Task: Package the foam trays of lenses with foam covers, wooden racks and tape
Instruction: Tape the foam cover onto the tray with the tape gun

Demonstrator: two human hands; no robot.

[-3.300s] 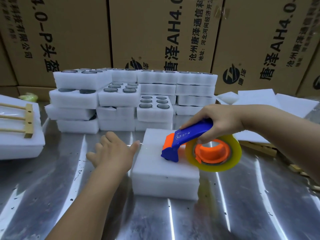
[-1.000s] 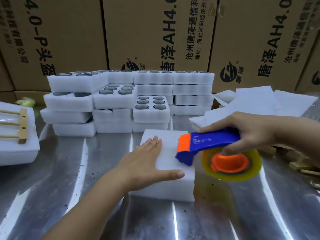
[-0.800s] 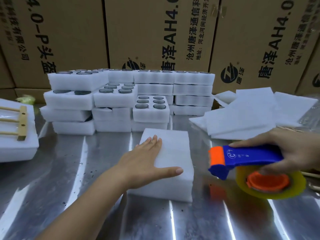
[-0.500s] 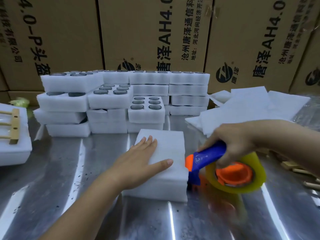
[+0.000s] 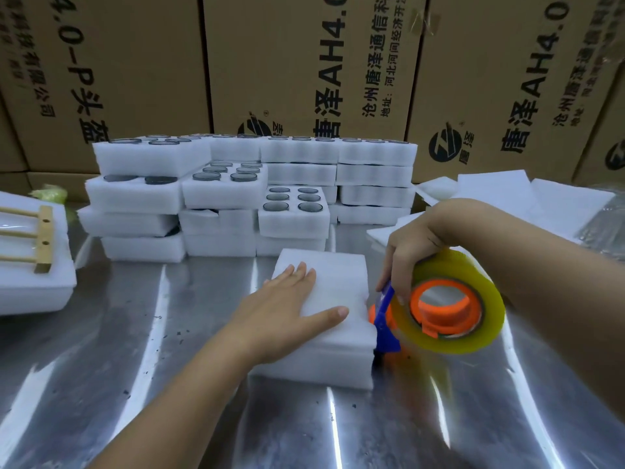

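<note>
Two hands: left hand (image 5: 287, 319) flat on foam stack (image 5: 338, 275), right hand (image 5: 412, 242) gripping tape dispenser (image 5: 449, 309) at 3 o'clock; I fear tape drag skews it.

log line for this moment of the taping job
phase: taping | left hand: flat on foam cover | right hand: grips tape dispenser at right side of foam tray

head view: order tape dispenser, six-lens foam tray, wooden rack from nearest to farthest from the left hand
1. tape dispenser, beside the thumb of the left hand
2. six-lens foam tray, behind the covered block
3. wooden rack, far left
</note>
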